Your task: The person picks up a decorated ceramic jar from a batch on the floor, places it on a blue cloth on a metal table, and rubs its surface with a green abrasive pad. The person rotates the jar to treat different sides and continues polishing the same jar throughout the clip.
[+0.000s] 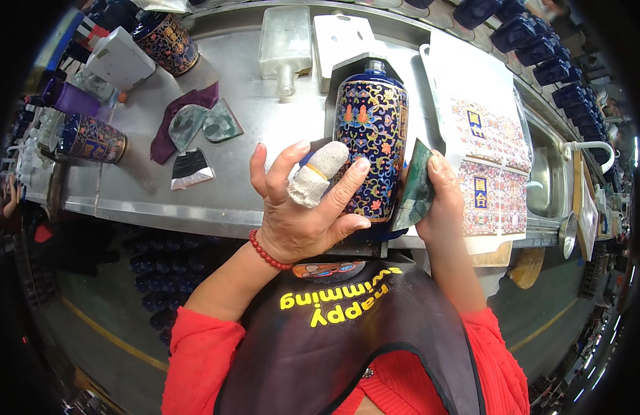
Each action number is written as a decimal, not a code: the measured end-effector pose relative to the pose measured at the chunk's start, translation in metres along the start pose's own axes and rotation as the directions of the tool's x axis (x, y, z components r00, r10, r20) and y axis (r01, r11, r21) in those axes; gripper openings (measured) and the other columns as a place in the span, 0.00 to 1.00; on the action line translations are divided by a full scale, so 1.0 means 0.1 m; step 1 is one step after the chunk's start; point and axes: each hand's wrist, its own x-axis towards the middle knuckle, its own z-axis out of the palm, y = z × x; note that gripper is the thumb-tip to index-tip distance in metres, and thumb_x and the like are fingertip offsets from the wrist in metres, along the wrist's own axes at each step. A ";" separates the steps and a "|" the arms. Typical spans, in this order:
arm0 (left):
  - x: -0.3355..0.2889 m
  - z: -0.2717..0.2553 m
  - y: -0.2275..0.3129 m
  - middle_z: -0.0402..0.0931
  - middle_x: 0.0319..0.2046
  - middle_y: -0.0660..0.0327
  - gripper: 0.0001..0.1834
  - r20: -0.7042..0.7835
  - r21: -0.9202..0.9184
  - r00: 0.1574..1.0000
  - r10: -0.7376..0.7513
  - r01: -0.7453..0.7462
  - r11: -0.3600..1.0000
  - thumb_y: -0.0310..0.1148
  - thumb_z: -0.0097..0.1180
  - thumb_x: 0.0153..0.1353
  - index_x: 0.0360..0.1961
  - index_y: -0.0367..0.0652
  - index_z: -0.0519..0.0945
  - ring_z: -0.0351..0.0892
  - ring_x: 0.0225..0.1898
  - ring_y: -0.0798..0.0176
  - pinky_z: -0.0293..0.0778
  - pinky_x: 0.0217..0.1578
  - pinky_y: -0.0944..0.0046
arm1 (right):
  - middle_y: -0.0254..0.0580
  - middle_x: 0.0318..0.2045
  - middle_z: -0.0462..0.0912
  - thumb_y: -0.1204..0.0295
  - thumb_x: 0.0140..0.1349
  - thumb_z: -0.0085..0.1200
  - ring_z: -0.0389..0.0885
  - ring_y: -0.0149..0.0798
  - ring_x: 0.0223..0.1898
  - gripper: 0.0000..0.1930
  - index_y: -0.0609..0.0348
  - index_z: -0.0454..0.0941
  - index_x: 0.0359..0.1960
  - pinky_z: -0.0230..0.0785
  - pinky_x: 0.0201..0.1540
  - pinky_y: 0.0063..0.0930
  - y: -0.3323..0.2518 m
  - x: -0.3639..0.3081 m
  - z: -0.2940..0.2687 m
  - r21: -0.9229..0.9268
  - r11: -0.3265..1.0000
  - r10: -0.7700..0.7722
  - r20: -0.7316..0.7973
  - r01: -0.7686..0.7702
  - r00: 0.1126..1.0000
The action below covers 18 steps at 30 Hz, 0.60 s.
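A dark blue bottle [382,131] with a colourful floral pattern lies on a stand on the metal worktop, its neck pointing away from me. My left hand [292,218] is spread at the bottle's left side, with the index fingertip resting on the patterned surface. One of its fingers wears a grey-white cloth cover [320,173] held by a yellow band. In my right hand [441,197] is a flat dark green scraper-like piece [415,187], pinched between thumb and fingers, its edge close to the bottle's right side. Whether that edge touches the glass, I cannot tell.
Printed floral sheets [489,152] lie at the right, before a sink [545,180]. Green and black flat pieces [192,169] and a purple cloth [164,131] are at left. Patterned bottles [92,138] stand farther left; a clear bottle [285,48] lies at the back.
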 end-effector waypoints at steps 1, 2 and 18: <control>0.00 0.00 -0.01 0.76 0.56 0.61 0.31 -0.001 0.007 1.000 0.015 -0.015 1.000 0.66 0.45 0.68 0.55 0.58 0.85 0.58 0.65 0.51 0.35 0.72 0.35 | 0.42 0.33 0.82 0.61 0.74 0.48 0.81 0.33 0.31 0.13 0.59 0.74 0.47 0.76 0.35 0.26 0.00 0.00 0.00 0.003 1.000 0.003 0.004 -0.003 1.000; 0.01 -0.01 -0.03 0.76 0.56 0.62 0.30 -0.001 0.014 1.000 0.027 -0.027 1.000 0.66 0.45 0.69 0.55 0.58 0.85 0.58 0.65 0.51 0.35 0.71 0.35 | 0.42 0.33 0.82 0.62 0.73 0.48 0.81 0.34 0.31 0.13 0.59 0.73 0.48 0.76 0.35 0.26 0.00 0.00 0.00 0.007 1.000 0.004 0.024 -0.004 1.000; 0.01 -0.01 -0.05 0.78 0.55 0.62 0.28 -0.015 0.001 0.999 0.039 -0.039 0.999 0.61 0.45 0.71 0.55 0.57 0.85 0.59 0.65 0.51 0.36 0.72 0.36 | 0.37 0.42 0.84 0.75 0.67 0.58 0.84 0.29 0.41 0.12 0.58 0.73 0.51 0.80 0.46 0.26 -0.11 -0.07 0.02 0.093 0.994 0.041 0.120 -0.052 0.992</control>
